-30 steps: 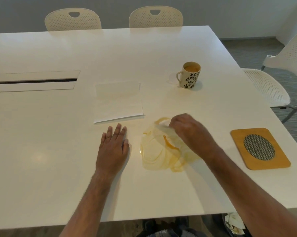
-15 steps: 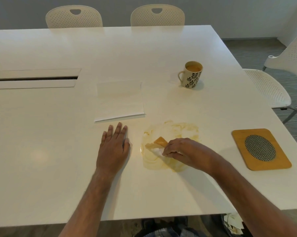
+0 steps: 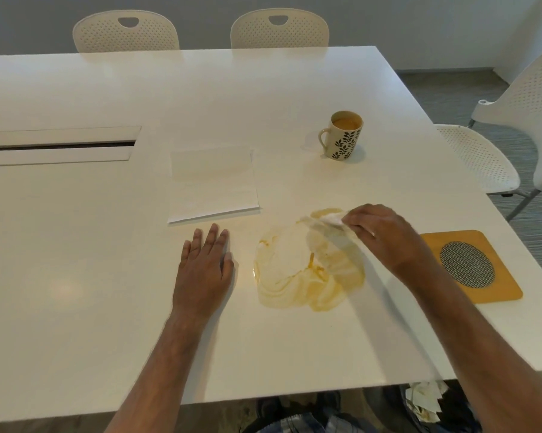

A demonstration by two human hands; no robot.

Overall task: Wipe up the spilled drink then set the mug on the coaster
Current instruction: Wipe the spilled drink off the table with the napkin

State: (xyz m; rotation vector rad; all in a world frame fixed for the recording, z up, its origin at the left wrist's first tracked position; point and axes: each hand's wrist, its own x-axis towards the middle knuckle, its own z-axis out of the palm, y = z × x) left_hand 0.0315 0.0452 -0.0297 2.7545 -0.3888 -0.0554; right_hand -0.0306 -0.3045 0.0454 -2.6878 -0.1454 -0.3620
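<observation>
The right hand has its grip pinched on a white tissue at the spill's 1 o'clock edge. The left hand lies flat, fingers spread, on the desk. The mug stands at 12 o'clock from the spill, and the coaster lies at 3 o'clock.

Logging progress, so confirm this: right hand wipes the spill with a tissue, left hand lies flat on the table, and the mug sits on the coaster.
Wrong on the mug: the head view shows it on the bare table, far from the coaster. The rest holds.

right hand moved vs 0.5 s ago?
Yes. The right hand, wiping with a tissue, went from the spill's near side to its far edge, toward the mug.
</observation>
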